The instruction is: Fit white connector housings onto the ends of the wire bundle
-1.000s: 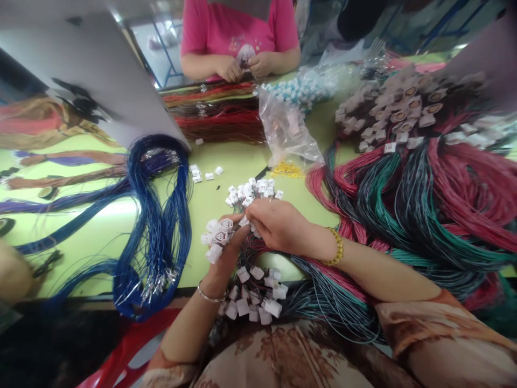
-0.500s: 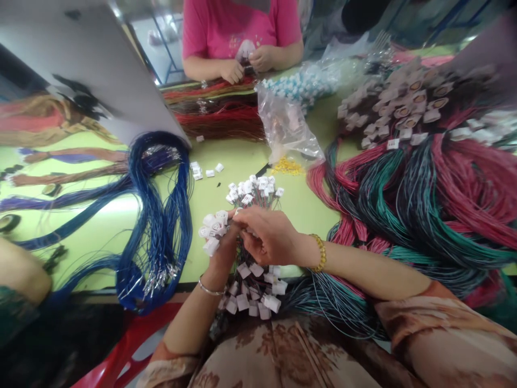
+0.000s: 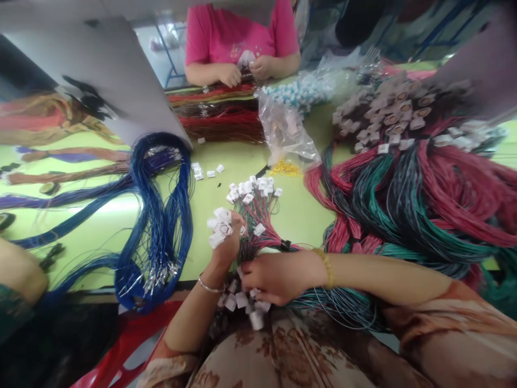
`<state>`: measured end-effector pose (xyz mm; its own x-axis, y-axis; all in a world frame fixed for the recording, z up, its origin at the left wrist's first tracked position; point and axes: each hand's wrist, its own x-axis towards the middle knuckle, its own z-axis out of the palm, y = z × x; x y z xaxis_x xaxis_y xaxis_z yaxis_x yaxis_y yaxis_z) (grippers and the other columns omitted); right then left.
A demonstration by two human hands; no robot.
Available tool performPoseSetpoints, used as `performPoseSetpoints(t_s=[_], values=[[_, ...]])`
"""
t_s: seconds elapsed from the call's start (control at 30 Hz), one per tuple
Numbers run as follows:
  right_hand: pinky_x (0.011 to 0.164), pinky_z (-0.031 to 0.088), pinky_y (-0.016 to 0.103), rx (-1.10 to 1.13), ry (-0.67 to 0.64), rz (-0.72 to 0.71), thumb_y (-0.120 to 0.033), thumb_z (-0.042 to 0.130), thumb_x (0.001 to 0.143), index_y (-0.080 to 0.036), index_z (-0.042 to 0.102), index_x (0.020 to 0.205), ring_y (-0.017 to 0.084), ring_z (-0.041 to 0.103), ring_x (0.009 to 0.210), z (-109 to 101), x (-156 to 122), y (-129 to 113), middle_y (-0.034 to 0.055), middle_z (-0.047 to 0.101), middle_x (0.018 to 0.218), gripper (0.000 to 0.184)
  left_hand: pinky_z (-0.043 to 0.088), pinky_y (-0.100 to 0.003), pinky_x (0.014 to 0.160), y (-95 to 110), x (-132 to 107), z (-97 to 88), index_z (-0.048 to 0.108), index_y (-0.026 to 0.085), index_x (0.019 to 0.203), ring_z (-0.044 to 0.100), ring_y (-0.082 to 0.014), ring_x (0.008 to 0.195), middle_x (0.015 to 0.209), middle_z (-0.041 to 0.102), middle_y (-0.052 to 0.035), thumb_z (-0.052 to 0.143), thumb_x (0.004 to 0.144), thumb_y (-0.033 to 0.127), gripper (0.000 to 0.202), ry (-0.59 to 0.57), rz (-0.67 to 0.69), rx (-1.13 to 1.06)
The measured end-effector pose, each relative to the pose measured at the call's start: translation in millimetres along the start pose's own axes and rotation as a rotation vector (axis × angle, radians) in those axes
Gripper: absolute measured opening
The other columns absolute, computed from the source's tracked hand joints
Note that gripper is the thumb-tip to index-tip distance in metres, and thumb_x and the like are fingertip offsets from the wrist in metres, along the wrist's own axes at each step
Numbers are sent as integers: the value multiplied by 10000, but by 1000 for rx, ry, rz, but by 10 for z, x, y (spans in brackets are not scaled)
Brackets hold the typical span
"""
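My left hand (image 3: 226,242) is raised over the table edge, fingers closed round a bunch of small white connectors (image 3: 218,225) on thin wires. My right hand (image 3: 274,277) is lower, near my lap, its fingers curled into a cluster of white connectors (image 3: 246,302) hanging off the table edge. A bundle of red, green and black wires (image 3: 258,229) tipped with more white connectors (image 3: 254,188) lies on the green table (image 3: 299,210) just beyond both hands.
A thick loop of blue wires (image 3: 161,215) lies to the left. Large coils of red, green and black wire (image 3: 424,199) fill the right. A clear plastic bag (image 3: 285,132) and yellow bits (image 3: 286,170) sit ahead. A person in a pink shirt (image 3: 240,32) works opposite.
My right hand has dropped from the connectors in my left hand down to the cluster hanging at the table edge. My left hand has stayed raised with its bunch.
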<state>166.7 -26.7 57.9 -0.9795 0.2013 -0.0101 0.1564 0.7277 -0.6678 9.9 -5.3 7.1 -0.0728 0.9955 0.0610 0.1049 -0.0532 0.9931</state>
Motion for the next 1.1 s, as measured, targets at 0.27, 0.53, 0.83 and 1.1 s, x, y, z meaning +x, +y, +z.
performPoseSetpoints(t_s=[0.27,0.53,0.83,1.1], values=[[775,493,267,92,244,205,-196,560,952,-187,710,1022,151,661,826,-592,-471,308,43,747,943,166,453,-294,557,-1,-24,-8,637,215,733,526,-140,554,656,613,2,800,690,416,262,-225,20,-153],[817,455,297,-314,646,1223,-190,625,875,-91,741,993,225,669,884,-673,-925,1377,150,765,993,192,501,-270,568,36,-26,-93,717,200,989,628,-143,625,857,741,-58,889,601,287,434,-458,-153,-309],[811,469,323,-279,744,1185,-158,547,900,-103,700,896,225,663,854,-615,-897,1454,157,748,940,163,449,-261,543,35,-62,-65,732,197,788,591,-141,596,682,678,-10,815,672,327,193,-258,-81,-140],[550,531,226,917,1005,452,-323,723,834,-177,636,919,90,626,586,-512,-497,680,12,699,777,189,408,-240,473,82,-47,35,639,187,615,495,-105,499,545,550,21,709,719,712,540,-31,-124,-143]])
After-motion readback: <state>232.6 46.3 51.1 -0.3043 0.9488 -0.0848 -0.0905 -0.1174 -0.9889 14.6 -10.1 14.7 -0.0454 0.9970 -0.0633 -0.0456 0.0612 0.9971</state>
